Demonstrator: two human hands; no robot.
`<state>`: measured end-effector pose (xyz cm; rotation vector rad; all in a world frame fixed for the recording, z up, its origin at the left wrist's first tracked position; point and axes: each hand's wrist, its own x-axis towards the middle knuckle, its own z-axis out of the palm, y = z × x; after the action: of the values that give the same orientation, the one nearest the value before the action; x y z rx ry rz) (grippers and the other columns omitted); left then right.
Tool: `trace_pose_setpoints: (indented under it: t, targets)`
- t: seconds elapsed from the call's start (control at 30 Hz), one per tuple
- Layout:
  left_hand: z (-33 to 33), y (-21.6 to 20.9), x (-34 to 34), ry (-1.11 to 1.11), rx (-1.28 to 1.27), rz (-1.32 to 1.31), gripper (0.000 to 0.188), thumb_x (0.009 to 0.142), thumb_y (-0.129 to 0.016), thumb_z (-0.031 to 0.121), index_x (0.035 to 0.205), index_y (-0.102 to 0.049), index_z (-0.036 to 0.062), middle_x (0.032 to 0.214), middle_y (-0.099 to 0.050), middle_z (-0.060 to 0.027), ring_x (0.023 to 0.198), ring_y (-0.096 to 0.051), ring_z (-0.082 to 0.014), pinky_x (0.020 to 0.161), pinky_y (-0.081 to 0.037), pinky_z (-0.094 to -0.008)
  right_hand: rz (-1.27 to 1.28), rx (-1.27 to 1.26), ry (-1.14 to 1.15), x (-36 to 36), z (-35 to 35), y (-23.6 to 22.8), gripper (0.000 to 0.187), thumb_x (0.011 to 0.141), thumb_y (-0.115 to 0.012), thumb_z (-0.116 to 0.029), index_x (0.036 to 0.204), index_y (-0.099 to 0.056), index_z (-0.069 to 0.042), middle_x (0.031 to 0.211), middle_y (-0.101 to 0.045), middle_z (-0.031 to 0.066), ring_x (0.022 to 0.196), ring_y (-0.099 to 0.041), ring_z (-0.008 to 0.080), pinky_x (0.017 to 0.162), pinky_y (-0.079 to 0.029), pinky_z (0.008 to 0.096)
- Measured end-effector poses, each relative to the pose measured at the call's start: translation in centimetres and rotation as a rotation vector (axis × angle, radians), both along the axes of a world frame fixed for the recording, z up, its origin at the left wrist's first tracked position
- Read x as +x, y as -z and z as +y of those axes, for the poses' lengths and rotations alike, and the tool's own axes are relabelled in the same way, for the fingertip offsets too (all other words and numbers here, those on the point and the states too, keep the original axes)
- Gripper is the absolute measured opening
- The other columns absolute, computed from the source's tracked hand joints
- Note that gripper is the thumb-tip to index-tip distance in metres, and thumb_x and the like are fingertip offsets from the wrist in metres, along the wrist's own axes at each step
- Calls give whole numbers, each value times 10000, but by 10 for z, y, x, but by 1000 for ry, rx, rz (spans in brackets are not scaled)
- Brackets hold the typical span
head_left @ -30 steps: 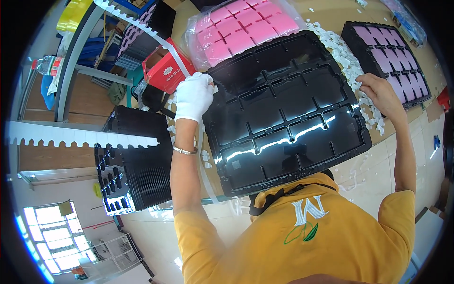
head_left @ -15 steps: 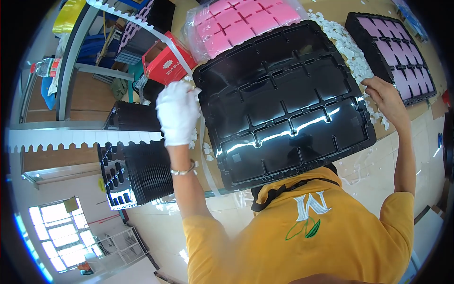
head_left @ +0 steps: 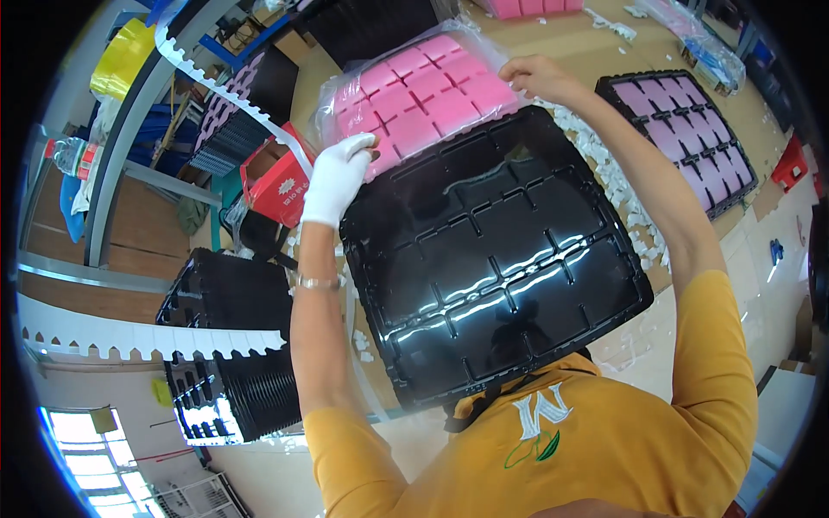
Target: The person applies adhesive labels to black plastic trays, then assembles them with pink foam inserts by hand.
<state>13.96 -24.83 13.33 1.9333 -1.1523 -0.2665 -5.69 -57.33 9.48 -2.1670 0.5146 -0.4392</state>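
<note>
A glossy black plastic tray with moulded ribs lies in front of me. Behind it is a block of pink foam, cut into sections and wrapped in a clear plastic bag. My left hand, in a white glove with bare fingertips showing, is at the foam's near left corner with its fingers bent together; what they hold, if anything, is hidden. My bare right hand reaches across to the far right edge of the foam, fingers pinched at the bag.
White foam scraps lie along the tray's right side. Farther right stands a black tray of lilac foam. A red box and stacked black trays are at left. A white toothed strip juts in from the left.
Both hands have moved away from the black tray's sides, up to the wrapped pink foam. The view has shifted, so more of the table's far side shows.
</note>
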Motion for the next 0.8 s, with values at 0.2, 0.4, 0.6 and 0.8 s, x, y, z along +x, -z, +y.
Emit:
trace_pose_setpoints:
  t: [0.2, 0.4, 0.6, 0.8]
  targets:
    - [-37, 31, 58, -169, 660, -384, 378, 841, -558, 270, 1078, -669, -3, 1088, -645, -251, 1088, -600, -370, 967, -450, -383, 522, -339, 88, 35, -22, 23, 277, 763, -731, -178, 963, -665, 1, 864, -683, 129, 731, -664, 212, 610, -525, 321]
    - [-48, 30, 59, -244, 815, -203, 461, 768, -679, 322, 1067, -664, -29, 1088, -641, -264, 1065, -616, -371, 930, -476, -404, 520, -177, 197, 38, -6, -1, 206, 747, -757, -181, 800, -675, 1, 662, -666, 92, 670, -680, 191, 571, -526, 325]
    - [-43, 52, 73, -305, 658, -267, 171, 744, -701, 104, 847, -663, -27, 701, -661, -161, 564, -667, -251, 486, -523, -360, 541, -273, 231, 31, -9, -13, 234, 757, -740, -244, 755, -715, -12, 589, -658, 88, 718, -700, 237, 702, -544, 355]
    - [-40, 47, 65, -347, 595, -505, 252, 820, -570, 219, 891, -708, 21, 894, -680, -216, 884, -657, -380, 835, -510, -436, 456, -635, 185, 31, -9, -11, 175, 761, -697, -243, 767, -684, -68, 688, -660, 51, 623, -653, 149, 607, -513, 304]
